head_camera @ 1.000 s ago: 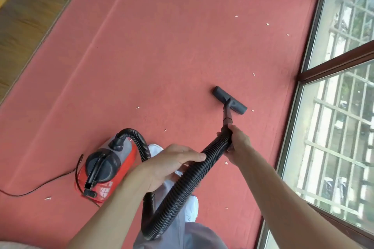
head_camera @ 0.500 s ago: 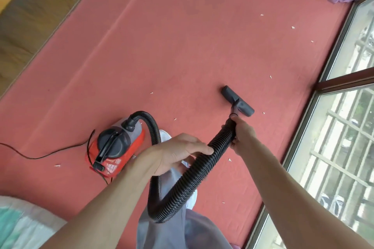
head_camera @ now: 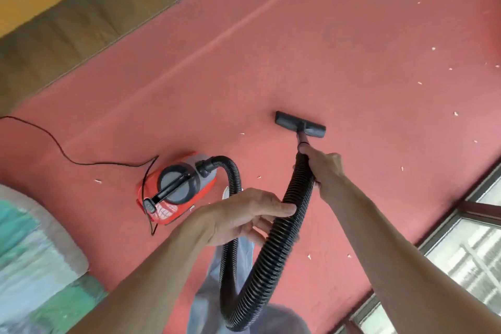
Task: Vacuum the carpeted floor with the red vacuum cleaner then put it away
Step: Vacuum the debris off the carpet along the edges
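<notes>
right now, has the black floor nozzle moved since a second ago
Yes. The floor nozzle has slid left across the carpet, away from the window, closing on the white scrap to its left.

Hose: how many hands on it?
2. The left hand holds the hose mid-length, above its loop. The right hand grips it further up, just behind the nozzle. Neither is hidden.

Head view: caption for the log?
Left hand and right hand grip the black hose; nozzle on littered carpet, red vacuum cleaner nearby.
</notes>
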